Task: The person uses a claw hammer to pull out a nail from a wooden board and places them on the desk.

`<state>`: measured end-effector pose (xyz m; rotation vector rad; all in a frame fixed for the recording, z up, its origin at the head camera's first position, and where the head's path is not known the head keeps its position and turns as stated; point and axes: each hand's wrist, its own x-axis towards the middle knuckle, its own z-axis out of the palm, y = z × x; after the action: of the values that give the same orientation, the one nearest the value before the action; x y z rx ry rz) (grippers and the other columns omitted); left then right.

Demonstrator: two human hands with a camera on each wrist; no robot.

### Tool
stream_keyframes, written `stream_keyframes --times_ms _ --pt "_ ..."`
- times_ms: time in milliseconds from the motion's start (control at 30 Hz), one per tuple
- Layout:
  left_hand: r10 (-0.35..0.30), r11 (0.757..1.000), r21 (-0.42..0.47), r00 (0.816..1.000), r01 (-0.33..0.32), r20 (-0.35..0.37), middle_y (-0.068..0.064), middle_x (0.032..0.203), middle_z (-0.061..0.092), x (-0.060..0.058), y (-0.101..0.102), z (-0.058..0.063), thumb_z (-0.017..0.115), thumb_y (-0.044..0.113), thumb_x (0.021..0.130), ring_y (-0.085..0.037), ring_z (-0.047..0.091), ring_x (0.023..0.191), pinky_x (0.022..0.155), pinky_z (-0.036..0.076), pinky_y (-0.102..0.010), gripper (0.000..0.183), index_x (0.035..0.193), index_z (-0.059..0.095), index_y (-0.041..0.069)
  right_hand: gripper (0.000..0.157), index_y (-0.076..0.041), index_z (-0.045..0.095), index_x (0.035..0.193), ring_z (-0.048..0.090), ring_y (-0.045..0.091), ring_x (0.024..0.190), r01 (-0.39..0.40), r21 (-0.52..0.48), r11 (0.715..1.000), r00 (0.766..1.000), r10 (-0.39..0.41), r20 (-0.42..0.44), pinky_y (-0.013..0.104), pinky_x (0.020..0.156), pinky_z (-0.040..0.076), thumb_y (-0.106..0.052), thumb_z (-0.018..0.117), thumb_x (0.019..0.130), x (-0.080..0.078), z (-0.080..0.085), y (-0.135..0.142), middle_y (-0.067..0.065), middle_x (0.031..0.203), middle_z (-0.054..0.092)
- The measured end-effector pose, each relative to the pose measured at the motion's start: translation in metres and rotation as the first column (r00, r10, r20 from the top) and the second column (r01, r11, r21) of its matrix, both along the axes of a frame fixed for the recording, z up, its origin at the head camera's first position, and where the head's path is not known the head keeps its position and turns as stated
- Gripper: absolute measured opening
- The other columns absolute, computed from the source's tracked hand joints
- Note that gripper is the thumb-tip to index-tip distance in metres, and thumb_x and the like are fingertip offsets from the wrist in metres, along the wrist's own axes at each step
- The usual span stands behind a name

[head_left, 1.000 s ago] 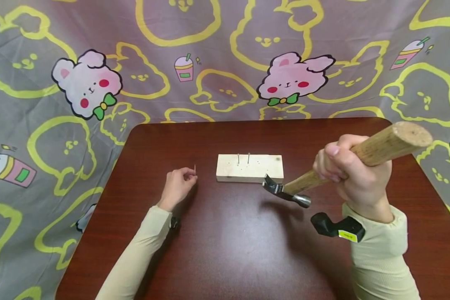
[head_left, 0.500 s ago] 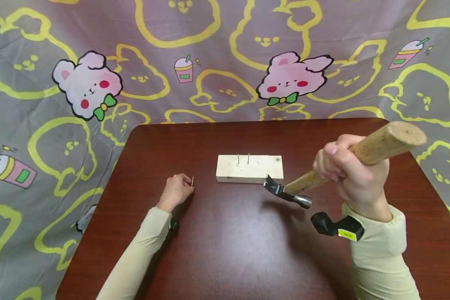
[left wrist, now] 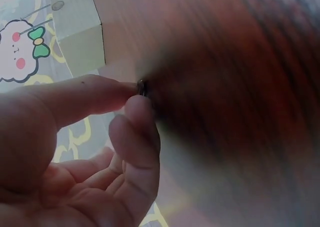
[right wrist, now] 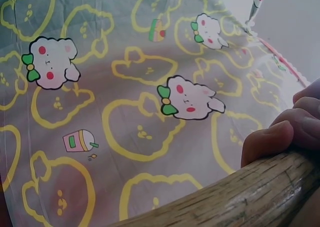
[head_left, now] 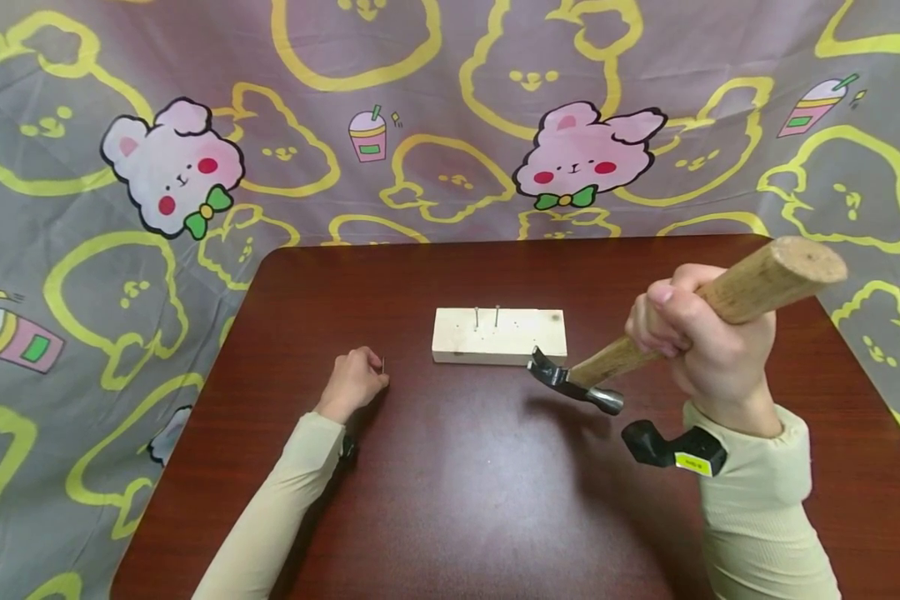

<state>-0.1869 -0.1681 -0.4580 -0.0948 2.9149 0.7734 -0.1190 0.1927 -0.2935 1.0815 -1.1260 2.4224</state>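
A thin nail [head_left: 383, 365] is pinched between the thumb and fingertips of my left hand [head_left: 352, 382], low over the table left of the wooden block. In the left wrist view the nail's end [left wrist: 141, 83] shows dark between the fingertips. My right hand [head_left: 708, 346] grips the wooden handle of a claw hammer [head_left: 765, 283], its steel head [head_left: 576, 388] hanging down toward the block's front right corner. The pale wooden block [head_left: 517, 337] lies flat, with two nails [head_left: 497, 317] standing upright in it and several small dark holes on top. The right wrist view shows fingers round the handle [right wrist: 235, 199].
The dark red-brown table [head_left: 450, 475] has rounded far corners. Behind and beside it hangs a grey curtain [head_left: 450, 108] with yellow outlines and cartoon rabbits. A black wrist camera [head_left: 675, 450] sits on the right sleeve.
My left hand has drawn back slightly toward me, and the nail's visible part has become shorter between the fingertips. The right hand with the hammer has barely moved.
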Motion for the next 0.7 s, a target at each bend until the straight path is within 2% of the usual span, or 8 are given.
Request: stream_keyframes --times_ms 267,700 --pt "-0.001 1.0 0.005 1.0 0.001 -0.003 -0.011 0.082 0.071 0.0 0.0005 -0.0006 0.071 0.014 0.079 -0.025 0.066 0.08 0.079 0.053 -0.041 0.025 0.099 0.066 -0.001 0.032 0.005 0.043 0.056 0.031 0.017 0.037 0.024 0.039 0.999 1.0 -0.024 -0.001 0.029 0.036 0.023 0.019 0.034 0.084 -0.0021 -0.0012 0.0004 0.006 0.045 0.032" --pt "-0.011 1.0 0.0 1.0 0.011 -0.017 -0.011 0.082 0.071 0.0028 -0.0019 -0.0016 0.072 0.017 0.08 -0.026 0.067 0.081 0.079 0.053 -0.041 0.029 0.101 0.064 -0.001 0.033 0.005 0.041 0.056 0.03 0.017 0.036 0.017 0.041 0.999 1.0 -0.017 0.001 0.03 0.036 0.023 0.02 0.03 0.082 -0.0065 -0.0009 -0.0025 0.006 0.044 0.03"
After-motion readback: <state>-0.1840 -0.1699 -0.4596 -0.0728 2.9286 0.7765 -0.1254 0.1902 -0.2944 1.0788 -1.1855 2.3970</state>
